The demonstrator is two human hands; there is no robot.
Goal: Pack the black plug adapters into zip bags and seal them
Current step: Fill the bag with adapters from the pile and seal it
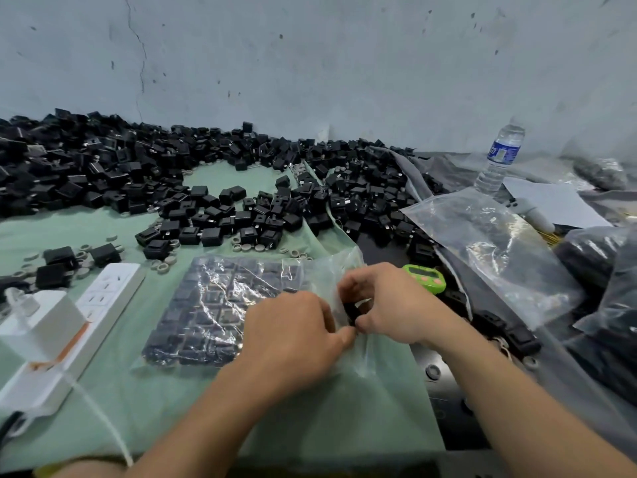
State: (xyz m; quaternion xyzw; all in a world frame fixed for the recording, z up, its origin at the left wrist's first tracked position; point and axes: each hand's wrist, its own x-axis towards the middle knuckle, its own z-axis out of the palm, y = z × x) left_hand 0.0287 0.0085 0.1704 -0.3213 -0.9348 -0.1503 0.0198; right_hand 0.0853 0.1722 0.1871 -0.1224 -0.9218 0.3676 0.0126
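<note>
Black plug adapters packed in flat rows inside clear plastic zip bag on green cloth. Left hand pinching bag mouth, right hand gripping loose black adapter at opening. Hold mouth wide, slide in flush beside last row.

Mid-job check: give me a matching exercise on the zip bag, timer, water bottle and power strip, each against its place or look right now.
Things:
1. zip bag
2. timer
3. water bottle
4. power strip

Place or look:
A. white, at the left on the green cloth
B. upright near the wall, far right
C. holds rows of black adapters
D. green, on the dark surface

Pairs: 1-C, 2-D, 3-B, 4-A
</note>
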